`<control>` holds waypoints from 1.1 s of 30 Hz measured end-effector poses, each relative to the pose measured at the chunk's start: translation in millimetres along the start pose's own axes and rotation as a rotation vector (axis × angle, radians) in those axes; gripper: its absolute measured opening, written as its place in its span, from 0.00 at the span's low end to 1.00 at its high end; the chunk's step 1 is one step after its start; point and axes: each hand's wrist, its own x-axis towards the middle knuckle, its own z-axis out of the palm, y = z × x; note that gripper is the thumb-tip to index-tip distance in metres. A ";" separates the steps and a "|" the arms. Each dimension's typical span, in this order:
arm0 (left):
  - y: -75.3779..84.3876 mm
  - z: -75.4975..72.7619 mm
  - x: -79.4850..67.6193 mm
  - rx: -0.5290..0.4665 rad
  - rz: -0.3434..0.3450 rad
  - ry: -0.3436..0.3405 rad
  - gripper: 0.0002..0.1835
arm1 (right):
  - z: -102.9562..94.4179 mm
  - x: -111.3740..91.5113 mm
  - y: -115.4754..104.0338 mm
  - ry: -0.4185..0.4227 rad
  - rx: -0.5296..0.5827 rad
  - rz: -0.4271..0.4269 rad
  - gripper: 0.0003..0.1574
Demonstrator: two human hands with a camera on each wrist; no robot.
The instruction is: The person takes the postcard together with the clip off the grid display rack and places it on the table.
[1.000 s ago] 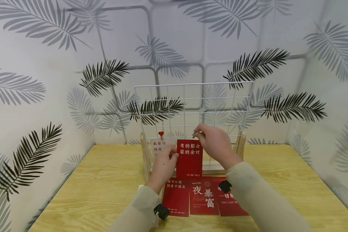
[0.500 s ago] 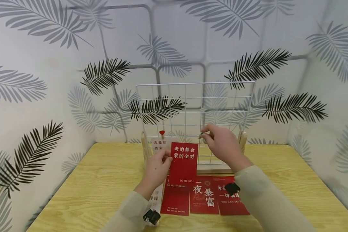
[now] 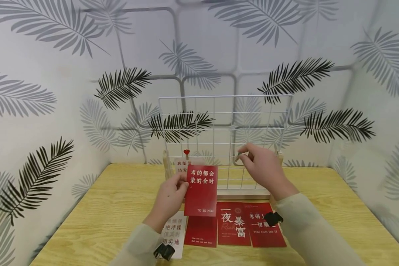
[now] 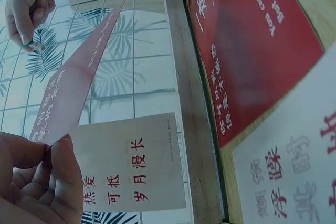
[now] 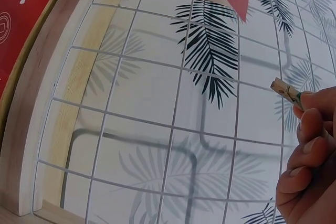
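Note:
My left hand (image 3: 167,197) pinches a red card (image 3: 201,203) with white writing by its left edge. The card is raised in front of a white wire grid rack (image 3: 222,129), apart from it. To the right, my right hand (image 3: 266,166) pinches a small wooden clothespin (image 5: 286,92) between thumb and forefinger, in front of the wires. A white card (image 4: 136,171) with red writing hangs at the grid's lower left, under a red heart clip (image 3: 186,152). The red card hides part of it in the head view.
On the wooden table (image 3: 119,199), before the rack's wooden base (image 3: 242,194), lie a white card (image 3: 173,236) and red cards, a left one (image 3: 200,232), a middle one (image 3: 234,236) and a right one (image 3: 269,238). A patterned wall (image 3: 199,44) stands behind.
My left hand has drawn the red card left and down, away from the grid. My right hand has moved right with the clothespin, widening the gap between it and the card.

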 end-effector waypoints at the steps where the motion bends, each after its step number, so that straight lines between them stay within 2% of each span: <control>1: -0.6 -1.2 -0.4 -0.003 -0.005 0.000 0.06 | -0.9 -1.2 1.3 0.003 0.004 -0.002 0.11; 16: -12.0 -23.9 -4.2 0.027 -0.051 0.000 0.06 | -7.2 -21.6 20.5 0.002 0.041 0.037 0.11; 33: -29.9 -61.5 -6.0 0.220 -0.054 0.007 0.07 | -13.5 -44.0 56.1 -0.067 0.060 0.115 0.13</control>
